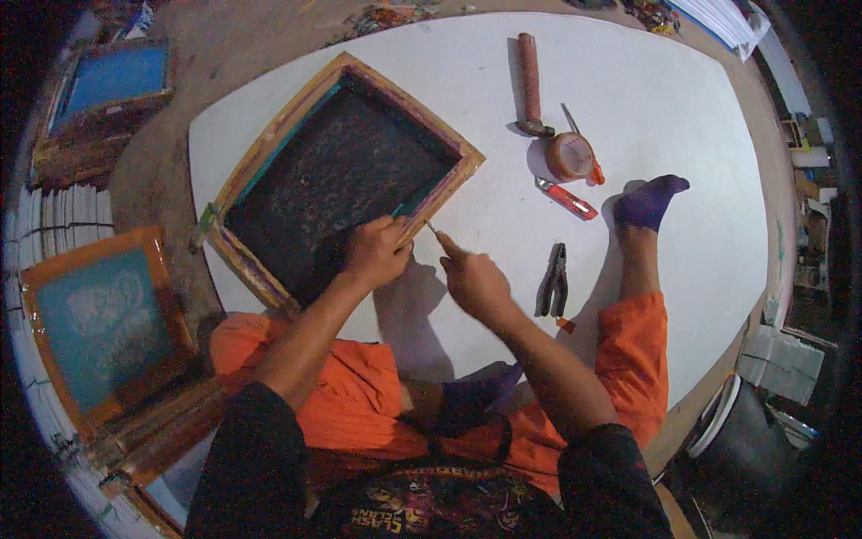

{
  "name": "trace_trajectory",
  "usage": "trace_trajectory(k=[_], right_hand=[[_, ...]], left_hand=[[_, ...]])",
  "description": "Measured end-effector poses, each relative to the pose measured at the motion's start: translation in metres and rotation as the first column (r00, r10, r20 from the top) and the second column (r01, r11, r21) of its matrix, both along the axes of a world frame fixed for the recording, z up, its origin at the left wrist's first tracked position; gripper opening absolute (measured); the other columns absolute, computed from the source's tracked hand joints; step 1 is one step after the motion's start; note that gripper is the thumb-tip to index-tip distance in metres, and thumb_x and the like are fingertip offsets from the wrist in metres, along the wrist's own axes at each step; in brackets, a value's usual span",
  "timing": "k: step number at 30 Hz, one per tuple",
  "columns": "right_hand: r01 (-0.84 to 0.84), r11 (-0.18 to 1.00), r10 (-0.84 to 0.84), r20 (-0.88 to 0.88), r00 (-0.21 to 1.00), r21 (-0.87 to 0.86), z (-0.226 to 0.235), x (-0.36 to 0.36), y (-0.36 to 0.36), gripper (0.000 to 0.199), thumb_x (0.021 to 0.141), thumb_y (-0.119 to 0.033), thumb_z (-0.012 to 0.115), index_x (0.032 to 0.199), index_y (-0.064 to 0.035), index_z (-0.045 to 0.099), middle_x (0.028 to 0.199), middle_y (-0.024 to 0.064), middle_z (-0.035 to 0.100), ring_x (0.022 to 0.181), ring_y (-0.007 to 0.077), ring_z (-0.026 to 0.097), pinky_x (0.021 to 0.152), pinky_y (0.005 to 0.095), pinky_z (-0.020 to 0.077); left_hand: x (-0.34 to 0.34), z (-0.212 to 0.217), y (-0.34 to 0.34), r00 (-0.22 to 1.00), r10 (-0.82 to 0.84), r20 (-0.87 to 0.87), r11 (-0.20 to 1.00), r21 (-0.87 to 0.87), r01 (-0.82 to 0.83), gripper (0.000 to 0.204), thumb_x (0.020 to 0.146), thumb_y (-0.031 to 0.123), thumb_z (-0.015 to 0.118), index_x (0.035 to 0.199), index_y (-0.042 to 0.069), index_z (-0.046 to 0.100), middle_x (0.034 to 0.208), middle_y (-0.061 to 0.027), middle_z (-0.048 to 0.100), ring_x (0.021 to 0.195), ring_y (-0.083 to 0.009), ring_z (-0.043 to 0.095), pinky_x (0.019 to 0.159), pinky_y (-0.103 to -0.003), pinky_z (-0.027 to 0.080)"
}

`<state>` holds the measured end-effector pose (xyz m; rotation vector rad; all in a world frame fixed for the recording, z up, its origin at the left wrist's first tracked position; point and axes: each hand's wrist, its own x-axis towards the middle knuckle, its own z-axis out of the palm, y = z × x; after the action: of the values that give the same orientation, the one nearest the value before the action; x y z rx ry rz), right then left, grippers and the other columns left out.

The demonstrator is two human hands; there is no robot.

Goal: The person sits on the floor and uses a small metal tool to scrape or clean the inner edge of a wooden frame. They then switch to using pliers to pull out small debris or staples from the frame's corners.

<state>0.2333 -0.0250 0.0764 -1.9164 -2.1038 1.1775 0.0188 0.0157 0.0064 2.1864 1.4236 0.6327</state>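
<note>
Wooden-framed screen (346, 171), dark mesh, on white board (664, 99); left hand (377, 251) grips its near edge, right hand (471, 278) pinches a thin pointed tool (432, 228).

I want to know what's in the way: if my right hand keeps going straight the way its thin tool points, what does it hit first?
Most likely the wooden screen frame: the right hand aims its thin tool up-left at the frame's near edge, beside the left hand. Depth is unclear.
</note>
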Motion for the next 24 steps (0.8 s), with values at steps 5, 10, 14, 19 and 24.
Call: trace_trajectory(k=[5,10,14,19,24], right_hand=[[0.257,0.921,-0.349,-0.326,0.878,-0.293,-0.015,0.000,-0.006,0.051,0.105,-0.025,0.059,0.152,-0.0094,0.050,0.058,0.0050,0.056,0.046,0.0202,0.052,0.044,0.0402,0.0425],[0.327,0.904,-0.428,-0.554,0.714,-0.276,-0.049,0.003,-0.019,0.052,0.105,-0.028,0.061,0.153,-0.0120,0.051,0.058,-0.0006,0.050,0.047,0.0129,0.046,0.045,0.0315,0.0381],[0.205,0.975,-0.196,-0.098,0.976,0.088,-0.025,-0.010,-0.023,0.050,0.104,-0.029,0.060,0.152,-0.0206,0.052,0.068,0.0163,0.067,0.058,0.0332,0.067,0.053,0.0471,0.0496],[0.067,0.996,-0.076,0.171,0.982,0.059,0.000,-0.008,-0.016,0.047,0.104,-0.031,0.056,0.150,-0.0232,0.052,0.074,0.0201,0.070,0.062,0.0395,0.070,0.058,0.0560,0.0523],[-0.039,0.991,0.006,0.246,0.969,0.130,0.002,-0.016,-0.015,0.049,0.104,-0.029,0.055,0.152,-0.0207,0.050,0.072,0.0200,0.070,0.063,0.0406,0.070,0.058,0.0555,0.0535]], left_hand=[[0.000,0.006,0.000,0.999,0.008,-0.034,1.000,0.002,-0.008,0.042,0.081,0.018,0.076,0.116,-0.003,0.071,0.093,-0.0170,0.068,0.082,-0.0378,0.070,0.071,-0.046,0.057],[0.002,0.015,0.001,0.999,0.006,-0.047,1.000,0.013,-0.006,0.043,0.081,0.020,0.077,0.116,-0.003,0.071,0.093,-0.0168,0.069,0.082,-0.0377,0.070,0.072,-0.045,0.058],[-0.004,0.008,-0.002,0.999,0.028,-0.029,1.000,0.001,-0.028,0.042,0.081,0.022,0.077,0.116,-0.002,0.071,0.093,-0.0162,0.069,0.083,-0.0373,0.070,0.072,-0.045,0.058],[-0.002,0.012,0.000,0.999,0.029,-0.031,1.000,-0.004,-0.029,0.043,0.081,0.022,0.077,0.116,-0.002,0.071,0.091,-0.0160,0.068,0.082,-0.0366,0.070,0.071,-0.045,0.058],[-0.002,0.002,-0.003,0.999,0.027,-0.022,0.997,0.078,-0.025,0.042,0.082,0.020,0.076,0.117,-0.003,0.071,0.090,-0.0169,0.068,0.082,-0.0373,0.070,0.071,-0.045,0.058]])
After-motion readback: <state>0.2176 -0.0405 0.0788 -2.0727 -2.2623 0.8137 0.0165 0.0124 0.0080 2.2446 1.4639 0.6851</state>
